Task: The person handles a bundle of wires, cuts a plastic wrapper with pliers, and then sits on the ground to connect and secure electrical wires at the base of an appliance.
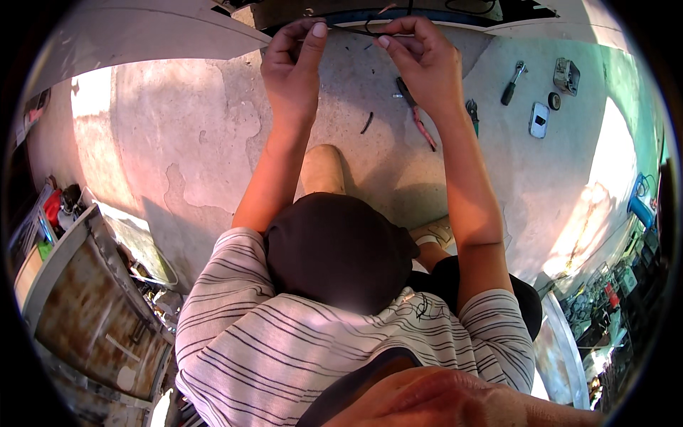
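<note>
A thin black wire (348, 30) runs between my two hands at the far edge of the view, in front of a pale panel opening. My left hand (293, 67) pinches its left end between thumb and fingers. The right part of it sits in the pinch of my right hand (429, 67), where the wire also curls upward. Below my right hand, pliers with red and black handles (418, 121) lie on the floor, partly hidden by it. A short black piece of wire (366, 122) lies on the concrete between my forearms.
Right of my right forearm are green-handled pliers (472, 114), a ratchet (510, 87), a black tape roll (554, 101), a white phone-like device (539, 119) and a small box (566, 76). A rusty panel (99, 306) stands at left; assorted clutter (605, 306) lies at right.
</note>
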`<action>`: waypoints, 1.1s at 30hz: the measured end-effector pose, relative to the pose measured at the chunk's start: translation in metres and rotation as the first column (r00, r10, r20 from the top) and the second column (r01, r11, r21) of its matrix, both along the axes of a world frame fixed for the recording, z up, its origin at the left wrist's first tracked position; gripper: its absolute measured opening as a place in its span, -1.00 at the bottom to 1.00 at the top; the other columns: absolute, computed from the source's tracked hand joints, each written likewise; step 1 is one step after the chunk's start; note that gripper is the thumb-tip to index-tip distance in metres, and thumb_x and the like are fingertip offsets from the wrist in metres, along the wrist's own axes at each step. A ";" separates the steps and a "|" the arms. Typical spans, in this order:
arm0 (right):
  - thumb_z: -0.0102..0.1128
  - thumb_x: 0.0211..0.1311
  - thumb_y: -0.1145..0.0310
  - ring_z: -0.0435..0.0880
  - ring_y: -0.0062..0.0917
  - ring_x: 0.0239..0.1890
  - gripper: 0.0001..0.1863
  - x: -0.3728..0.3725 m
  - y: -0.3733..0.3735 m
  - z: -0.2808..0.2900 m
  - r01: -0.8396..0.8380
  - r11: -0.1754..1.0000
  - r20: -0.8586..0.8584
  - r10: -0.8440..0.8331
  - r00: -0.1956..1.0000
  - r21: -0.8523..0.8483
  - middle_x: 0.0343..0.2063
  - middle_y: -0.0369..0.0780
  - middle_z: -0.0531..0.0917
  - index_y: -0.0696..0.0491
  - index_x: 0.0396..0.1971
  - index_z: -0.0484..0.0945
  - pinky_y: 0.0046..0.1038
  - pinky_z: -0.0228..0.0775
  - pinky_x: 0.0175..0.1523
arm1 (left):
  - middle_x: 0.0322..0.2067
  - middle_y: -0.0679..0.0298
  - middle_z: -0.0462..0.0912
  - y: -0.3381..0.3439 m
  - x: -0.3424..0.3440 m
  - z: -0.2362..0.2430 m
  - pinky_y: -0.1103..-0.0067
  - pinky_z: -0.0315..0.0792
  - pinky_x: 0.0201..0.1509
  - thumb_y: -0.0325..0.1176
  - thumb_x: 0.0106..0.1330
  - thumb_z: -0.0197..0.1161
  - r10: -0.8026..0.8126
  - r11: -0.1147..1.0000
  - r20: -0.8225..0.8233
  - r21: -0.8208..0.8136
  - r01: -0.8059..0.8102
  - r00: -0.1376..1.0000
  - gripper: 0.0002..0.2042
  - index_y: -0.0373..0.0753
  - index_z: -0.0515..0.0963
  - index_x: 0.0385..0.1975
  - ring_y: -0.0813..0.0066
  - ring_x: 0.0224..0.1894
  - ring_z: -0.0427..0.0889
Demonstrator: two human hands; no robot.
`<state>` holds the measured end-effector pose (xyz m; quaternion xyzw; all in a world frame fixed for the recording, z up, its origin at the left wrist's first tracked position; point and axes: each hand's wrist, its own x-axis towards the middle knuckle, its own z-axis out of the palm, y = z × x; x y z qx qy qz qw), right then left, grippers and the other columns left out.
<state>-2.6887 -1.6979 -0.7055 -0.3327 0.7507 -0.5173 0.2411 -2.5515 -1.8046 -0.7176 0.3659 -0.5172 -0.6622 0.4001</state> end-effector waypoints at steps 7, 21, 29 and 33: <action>0.30 0.25 0.43 0.72 -0.74 -0.22 -0.84 -0.001 0.000 0.002 -0.006 1.000 0.007 0.006 1.000 -0.006 -0.34 -0.33 0.76 0.09 -0.20 0.57 -0.70 0.47 -0.19 | -0.46 0.53 0.48 0.007 0.000 -0.002 0.81 0.15 -0.40 -0.33 0.38 0.27 -0.020 0.993 -0.006 -0.117 0.019 1.000 -0.82 -0.27 0.52 -0.16 0.86 -0.46 0.27; 0.22 0.25 0.61 0.68 -0.51 -0.04 -0.78 -0.013 0.005 -0.015 0.013 0.961 0.530 0.141 0.836 -0.276 -0.18 -0.21 0.68 0.15 -0.12 0.52 -0.56 0.48 0.08 | -0.22 0.39 0.61 0.020 -0.010 0.005 0.80 0.33 -0.23 -0.47 0.24 0.39 -0.212 0.966 0.127 -0.124 0.227 0.969 -0.74 -0.32 0.62 -0.08 0.78 -0.33 0.44; 0.22 0.25 0.60 0.70 -0.50 -0.05 -0.79 -0.014 0.006 -0.029 0.007 0.939 0.539 0.191 0.820 -0.343 -0.19 -0.21 0.67 0.15 -0.13 0.51 -0.55 0.47 0.09 | -0.26 0.41 0.60 0.021 -0.012 0.009 0.79 0.28 -0.31 -0.46 0.23 0.38 -0.199 0.942 0.143 -0.245 0.230 0.969 -0.78 -0.29 0.64 -0.14 0.78 -0.40 0.39; 0.22 0.25 0.60 0.69 -0.51 -0.05 -0.79 -0.017 0.009 -0.026 0.008 0.964 0.539 0.141 0.830 -0.265 -0.18 -0.20 0.67 0.16 -0.12 0.50 -0.53 0.48 0.08 | -0.29 0.43 0.54 0.014 -0.008 -0.002 0.78 0.16 -0.45 -0.13 0.37 0.22 -0.217 0.866 -0.299 0.381 0.325 0.929 -0.68 -0.17 0.56 -0.01 0.77 -0.49 0.26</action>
